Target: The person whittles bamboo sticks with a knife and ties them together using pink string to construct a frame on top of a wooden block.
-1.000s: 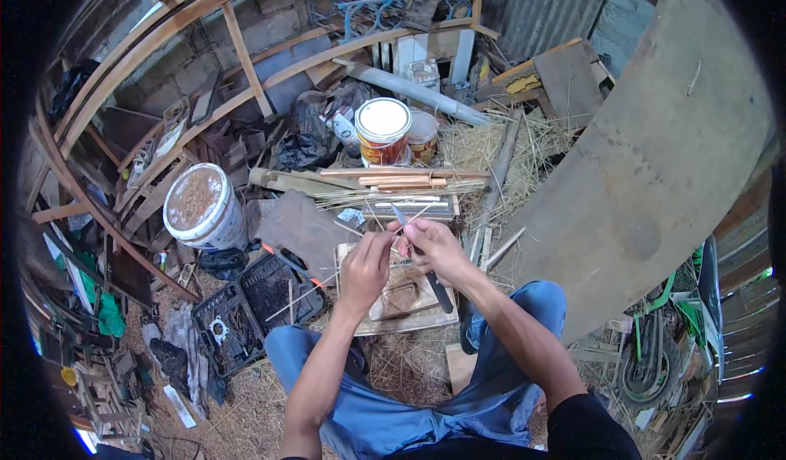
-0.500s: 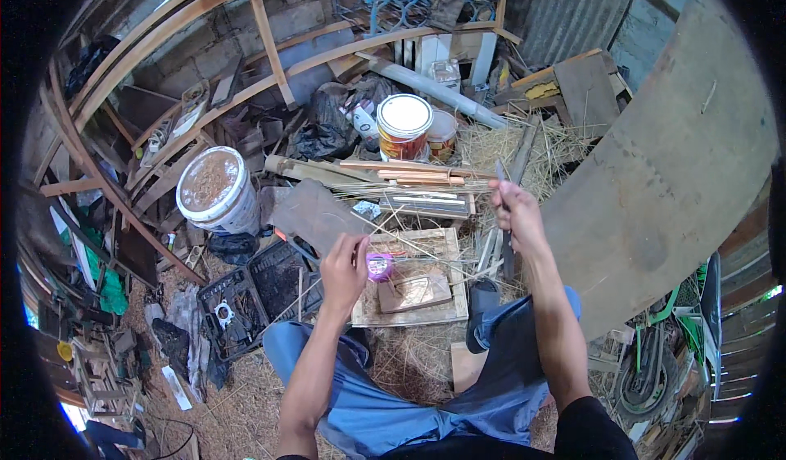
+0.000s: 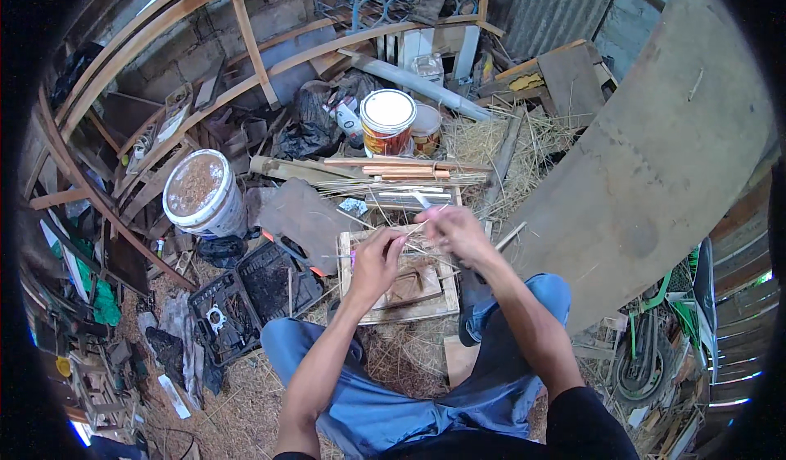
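Note:
My left hand [image 3: 375,268] is closed in a pinch on a thin pale strip [image 3: 415,229], probably split bamboo. Close beside it, my right hand [image 3: 460,236] grips a knife; its blade [image 3: 421,200] points up and to the left. The right fingers are smeared by motion, so whether they also touch the strip cannot be made out. Both hands are above a low wooden frame [image 3: 401,316], on which a flat wooden block [image 3: 407,288] lies. A round pink-purple object beyond the left hand is mostly hidden.
Bundled thin strips and wood sticks [image 3: 409,171] lie beyond the frame. An open black tool case [image 3: 254,292] and a white bucket [image 3: 202,198] stand left. A lidded paint bucket [image 3: 387,124] is at the back; a large leaning board [image 3: 630,165] is at right.
My right hand has swung left and nearer with the knife, from the far right end of the strip to beside my left hand. The whole view has shifted slightly.

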`<state>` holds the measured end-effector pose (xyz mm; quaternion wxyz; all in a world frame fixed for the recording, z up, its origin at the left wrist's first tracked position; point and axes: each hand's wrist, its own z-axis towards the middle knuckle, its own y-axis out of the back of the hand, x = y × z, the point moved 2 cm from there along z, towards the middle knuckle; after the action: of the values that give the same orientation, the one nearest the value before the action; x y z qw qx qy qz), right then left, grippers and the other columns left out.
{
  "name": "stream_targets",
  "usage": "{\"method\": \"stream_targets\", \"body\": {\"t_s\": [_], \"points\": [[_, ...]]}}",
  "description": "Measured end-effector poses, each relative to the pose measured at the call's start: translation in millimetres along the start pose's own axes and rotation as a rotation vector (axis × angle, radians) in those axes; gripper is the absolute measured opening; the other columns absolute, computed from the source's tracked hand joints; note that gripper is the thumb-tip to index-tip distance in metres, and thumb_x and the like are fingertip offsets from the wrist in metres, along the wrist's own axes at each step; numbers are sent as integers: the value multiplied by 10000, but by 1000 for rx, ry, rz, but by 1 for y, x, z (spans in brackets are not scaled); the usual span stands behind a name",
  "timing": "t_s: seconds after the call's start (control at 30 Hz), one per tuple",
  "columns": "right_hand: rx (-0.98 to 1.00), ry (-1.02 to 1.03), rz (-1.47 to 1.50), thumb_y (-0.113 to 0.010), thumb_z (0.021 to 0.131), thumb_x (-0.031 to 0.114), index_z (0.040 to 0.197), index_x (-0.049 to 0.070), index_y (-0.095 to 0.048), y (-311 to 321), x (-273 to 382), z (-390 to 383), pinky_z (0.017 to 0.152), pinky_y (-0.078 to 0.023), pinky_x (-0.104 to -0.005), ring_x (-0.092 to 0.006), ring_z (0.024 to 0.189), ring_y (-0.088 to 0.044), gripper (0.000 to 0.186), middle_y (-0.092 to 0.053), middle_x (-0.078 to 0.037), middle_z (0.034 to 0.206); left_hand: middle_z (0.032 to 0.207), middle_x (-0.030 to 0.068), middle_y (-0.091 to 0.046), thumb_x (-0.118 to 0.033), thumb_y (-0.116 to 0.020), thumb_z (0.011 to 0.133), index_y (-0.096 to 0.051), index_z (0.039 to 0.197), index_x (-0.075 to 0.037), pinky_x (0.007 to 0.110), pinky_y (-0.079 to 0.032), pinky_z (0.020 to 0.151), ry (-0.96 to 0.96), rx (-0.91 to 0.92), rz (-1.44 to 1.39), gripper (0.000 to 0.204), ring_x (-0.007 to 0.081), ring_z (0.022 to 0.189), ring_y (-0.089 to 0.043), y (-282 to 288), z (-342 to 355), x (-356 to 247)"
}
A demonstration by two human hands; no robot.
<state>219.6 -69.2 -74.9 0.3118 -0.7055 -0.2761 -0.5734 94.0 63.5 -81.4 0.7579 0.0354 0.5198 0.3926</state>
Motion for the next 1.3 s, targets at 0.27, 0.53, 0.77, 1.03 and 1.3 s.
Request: {"method": "stream_targets", "body": {"t_s": [0.27,0.53,0.77,1.03,1.3], "points": [[-302,126,116,-461,965,316,1073,29,-566,57,43,-17,383,-231,-168,-11,462,-321,324,-447,51,643,704,70,-614,-98,-579,890,-642,930,-2,254,-407,533,155,-81,-108,121,88,588,-512,18,3,17],[79,115,-5,-472,966,339,1090,29,-583,-12,11,-1,417,-267,-165,-20,481,-347,352,-459,48,625,693,62,-579,-67,-591,879,-628,928,14,262,-387,490,9,-68,-66,102,96,549,-517,-10,16,-4],[-312,128,98,-431,956,171,942,41,-630,56,33,0,395,-279,-197,-41,469,-363,238,-497,41,663,721,95,-605,-48,-586,868,-638,907,13,264,-425,534,-95,-58,-12,89,137,585,-562,6,15,14],[-147,60,-193,-494,956,243,1288,62,-478,-7,36,-24,506,-379,-200,-48,568,-487,379,-543,24,656,757,124,-620,-66,-573,873,-644,906,-2,302,-444,574,-22,-83,-52,101,219,618,-584,17,17,8],[65,179,-68,-510,953,278,1000,-2,-628,-12,7,0,483,-295,-170,-32,551,-400,307,-499,39,647,812,146,-633,-37,-591,847,-637,909,-2,354,-482,599,-100,-21,-11,84,309,693,-625,0,21,-16]]}}
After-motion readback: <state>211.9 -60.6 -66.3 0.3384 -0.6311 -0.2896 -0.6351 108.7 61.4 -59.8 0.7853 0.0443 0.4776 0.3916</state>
